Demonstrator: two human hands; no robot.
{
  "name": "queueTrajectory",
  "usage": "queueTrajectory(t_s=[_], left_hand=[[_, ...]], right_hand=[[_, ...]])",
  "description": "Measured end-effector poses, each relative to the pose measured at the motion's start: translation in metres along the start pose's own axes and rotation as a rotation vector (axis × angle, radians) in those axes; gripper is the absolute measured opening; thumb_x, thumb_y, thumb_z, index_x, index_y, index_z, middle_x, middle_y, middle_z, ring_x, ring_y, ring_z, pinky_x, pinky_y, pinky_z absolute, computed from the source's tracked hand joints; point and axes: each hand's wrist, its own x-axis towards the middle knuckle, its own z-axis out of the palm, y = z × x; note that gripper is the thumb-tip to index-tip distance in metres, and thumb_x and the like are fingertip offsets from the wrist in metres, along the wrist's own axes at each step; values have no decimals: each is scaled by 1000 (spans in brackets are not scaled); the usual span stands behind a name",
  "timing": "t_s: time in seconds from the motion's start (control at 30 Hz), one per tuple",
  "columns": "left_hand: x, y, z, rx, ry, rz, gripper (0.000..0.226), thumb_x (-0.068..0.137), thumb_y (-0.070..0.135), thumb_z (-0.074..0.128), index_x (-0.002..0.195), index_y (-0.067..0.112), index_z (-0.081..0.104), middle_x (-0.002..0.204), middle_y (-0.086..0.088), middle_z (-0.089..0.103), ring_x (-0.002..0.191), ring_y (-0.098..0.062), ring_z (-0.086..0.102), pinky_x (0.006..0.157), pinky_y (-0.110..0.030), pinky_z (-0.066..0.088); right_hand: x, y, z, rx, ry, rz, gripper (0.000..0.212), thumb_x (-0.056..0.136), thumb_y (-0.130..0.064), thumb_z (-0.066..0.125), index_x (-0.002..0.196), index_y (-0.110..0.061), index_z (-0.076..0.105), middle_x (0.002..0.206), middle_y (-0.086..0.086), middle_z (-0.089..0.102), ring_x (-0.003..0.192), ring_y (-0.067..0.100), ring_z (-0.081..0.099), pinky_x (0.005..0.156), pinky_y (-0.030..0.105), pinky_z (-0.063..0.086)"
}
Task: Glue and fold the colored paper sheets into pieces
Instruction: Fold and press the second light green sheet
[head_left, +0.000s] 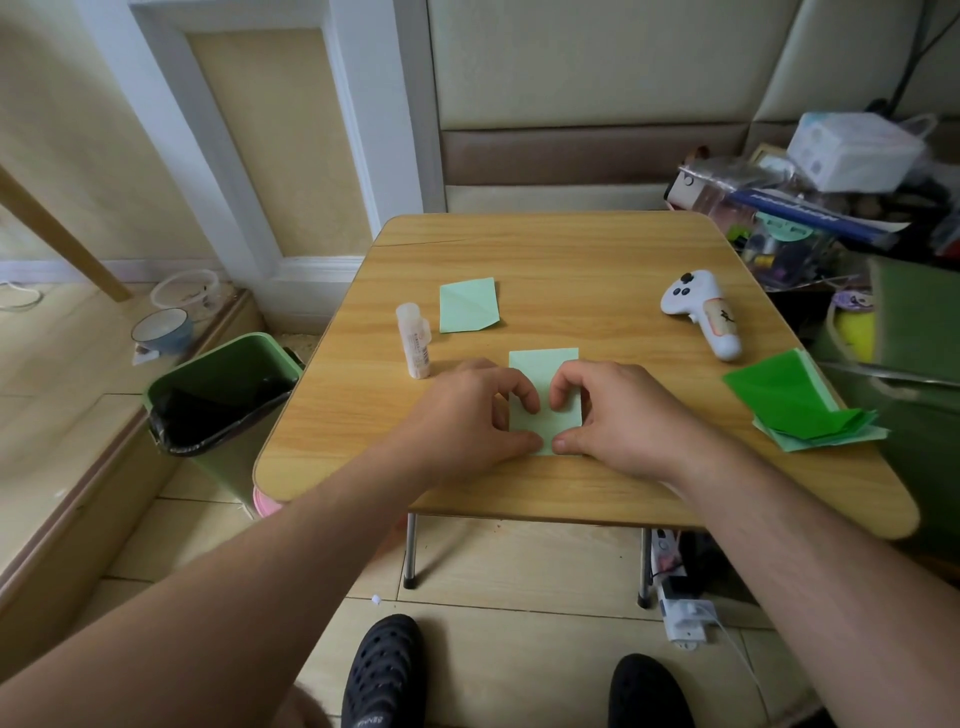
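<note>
With my left hand (470, 410) and right hand (613, 415) both pinching the light-green paper sheet (545, 374) near the table (571, 249) front edge, I align the edges first, then crease outward firmly.

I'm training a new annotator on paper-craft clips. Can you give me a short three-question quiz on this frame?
1. True or false: the glue stick stands upright on the table.
2. What are the left hand and right hand both pressing? A) the dark green paper stack B) the light green sheet C) the white controller
3. Fill in: the folded light green piece lies just ____ of the glue stick, as the camera sees it.

Key: 1 false, it lies on its side; 2 B; 3 right.
</note>
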Motion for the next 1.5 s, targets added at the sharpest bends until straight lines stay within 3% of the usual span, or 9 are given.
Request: queueTrajectory(t_s=[0.27,0.47,0.63,0.77,0.9,1.0,1.2,1.5], left_hand=[[1,0,0,26,-11,13,36,70,35,93,90,42,65,88,15,53,71,-1,55,71,-20,44],[2,-2,0,30,-2,16,36,69,35,94,90,40,65,86,17,51,69,-1,55,69,-19,43],[3,-2,1,32,2,37,36,68,39,94,89,40,65,89,16,53,70,-1,55,69,-20,46],[4,-3,-1,13,-21,16,37,68,36,94,89,41,63,96,13,57,71,-3,58,71,-24,50],[5,-7,-7,-9,-65,-29,37,72,26,93,89,37,63,74,22,59,62,3,54,57,-10,38],[5,-9,-10,-14,-82,-48,36,74,23,92,92,34,62,69,39,57,62,9,52,57,-9,37],[5,-9,-7,-26,-30,-65,58,69,28,93,104,30,47,101,15,63,74,4,51,65,-21,39],[6,0,5,-18,50,-57,66,69,35,93,105,30,37,96,14,59,83,-6,58,73,-33,52]], right_hand=[[-2,1,-2,-35,-23,-27,33,76,-21,90,86,-32,61,82,-10,59,73,7,54,60,27,38],[0,5,-1,-28,-31,-38,30,77,-23,89,83,-33,62,90,-12,62,82,10,57,69,31,47],[1,0,8,-40,-12,-98,28,81,-30,87,78,-32,60,94,-15,57,90,6,51,75,31,39],[2,3,3,-53,-10,-101,27,79,-24,89,78,-30,63,90,-12,55,85,1,48,69,22,37],[3,8,-3,-45,-20,-107,27,75,-18,90,78,-27,65,89,-10,59,87,4,53,74,20,42],[2,10,-4,-15,-10,-99,32,73,-16,91,78,-28,62,92,-11,62,88,8,55,77,25,45],[0,9,-3,68,31,-62,50,70,-21,94,89,-26,47,81,-10,56,67,11,45,60,32,41],[3,5,9,6,82,-97,46,78,-26,88,86,-30,43,83,-12,55,74,16,50,66,38,45]])
